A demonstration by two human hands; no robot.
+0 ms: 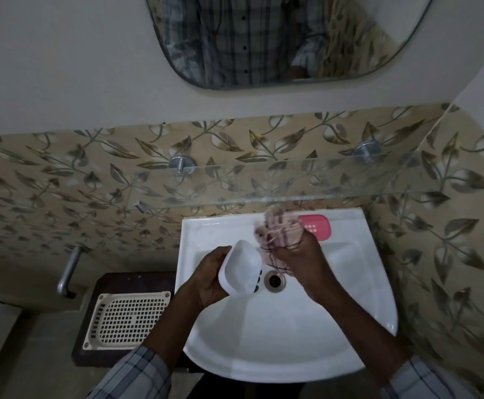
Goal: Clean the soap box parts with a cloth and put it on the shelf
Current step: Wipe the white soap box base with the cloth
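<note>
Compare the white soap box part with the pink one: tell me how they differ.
The white soap box part is gripped in the left hand above the sink; the pink soap box part lies untouched on the sink's back ledge. The white part is tilted, while the pink one lies flat. The pink one shows small slots; none are visible on the white one. The cloth in the right hand partly covers the pink part. Both look like rounded plastic.

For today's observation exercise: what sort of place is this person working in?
Most likely a home bathroom: a white basin with a drain, a mirror above it, and a glass shelf on the tiled wall.
</note>
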